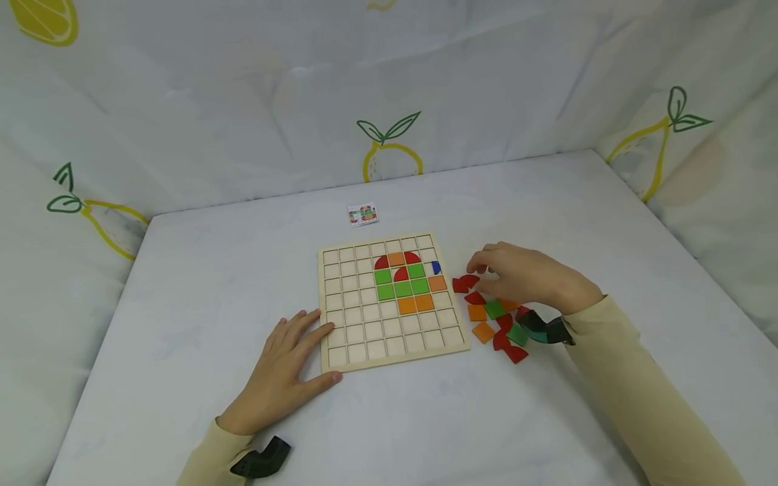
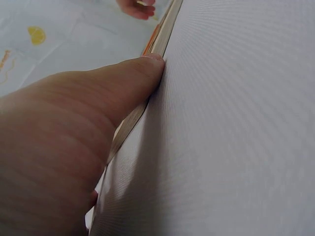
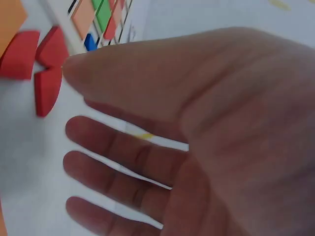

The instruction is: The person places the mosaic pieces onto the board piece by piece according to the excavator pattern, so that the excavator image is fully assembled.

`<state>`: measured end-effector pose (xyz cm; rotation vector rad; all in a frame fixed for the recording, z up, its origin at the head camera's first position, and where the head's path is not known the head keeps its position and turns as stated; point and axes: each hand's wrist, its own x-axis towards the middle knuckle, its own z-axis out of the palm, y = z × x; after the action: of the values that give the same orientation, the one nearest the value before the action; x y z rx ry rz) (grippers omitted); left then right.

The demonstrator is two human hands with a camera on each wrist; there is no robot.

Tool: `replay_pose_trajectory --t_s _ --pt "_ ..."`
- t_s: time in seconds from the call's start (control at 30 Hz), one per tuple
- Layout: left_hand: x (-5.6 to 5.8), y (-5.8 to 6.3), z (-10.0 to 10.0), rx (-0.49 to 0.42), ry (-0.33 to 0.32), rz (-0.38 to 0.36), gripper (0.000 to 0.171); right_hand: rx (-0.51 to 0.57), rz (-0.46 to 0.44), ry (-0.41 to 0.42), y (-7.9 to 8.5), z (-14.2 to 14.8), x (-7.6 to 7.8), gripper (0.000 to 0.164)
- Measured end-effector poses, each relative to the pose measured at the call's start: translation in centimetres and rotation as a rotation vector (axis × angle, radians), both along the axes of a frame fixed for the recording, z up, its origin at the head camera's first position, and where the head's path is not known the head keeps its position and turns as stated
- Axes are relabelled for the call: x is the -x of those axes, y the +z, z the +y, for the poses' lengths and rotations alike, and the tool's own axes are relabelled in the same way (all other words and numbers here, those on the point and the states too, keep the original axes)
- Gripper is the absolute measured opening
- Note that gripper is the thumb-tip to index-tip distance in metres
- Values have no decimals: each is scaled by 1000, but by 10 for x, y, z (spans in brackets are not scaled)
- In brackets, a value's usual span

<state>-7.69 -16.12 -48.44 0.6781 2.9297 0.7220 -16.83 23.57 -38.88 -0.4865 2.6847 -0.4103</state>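
A square wooden grid board lies on the table. Green and orange squares, red quarter-circles and a small blue half-round piece sit on its cells. At the board's near left corner rests my left hand, fingers spread along the left edge; in the left wrist view its thumb touches the near edge. My right hand hovers over the loose pieces to the right, holding nothing. Its thumb and relaxed fingers are apart, with red quarter-circles just beyond the thumb tip in the right wrist view.
Loose red quarter-circles, orange squares and green squares lie right of the board, partly under the right wrist. Behind the board lies a small printed pattern card. A white lemon-print curtain surrounds the table.
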Motion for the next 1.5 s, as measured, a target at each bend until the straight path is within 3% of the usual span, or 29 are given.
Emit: replay_pose_trajectory --t_s 0.27,0.63,0.8,1.0,1.3,1.5 --pt "0 0 -1 5 3 -15 78 -128 -101 -57 -11 11 10 40" --pt "0 1 -1 4 4 -16 79 -154 -178 -64 -8 29 14 47" --pt "-1 2 -2 4 6 -15 79 -75 -160 -83 -10 29 18 36" --pt "-2 2 -1 -3 13 -13 78 47 -69 -90 -21 26 25 30" --pt "-1 2 0 -2 9 -18 78 42 3 -56 -29 18 24 29" --pt "-1 0 0 -12 3 -13 78 77 79 -75 -22 6 20 35"
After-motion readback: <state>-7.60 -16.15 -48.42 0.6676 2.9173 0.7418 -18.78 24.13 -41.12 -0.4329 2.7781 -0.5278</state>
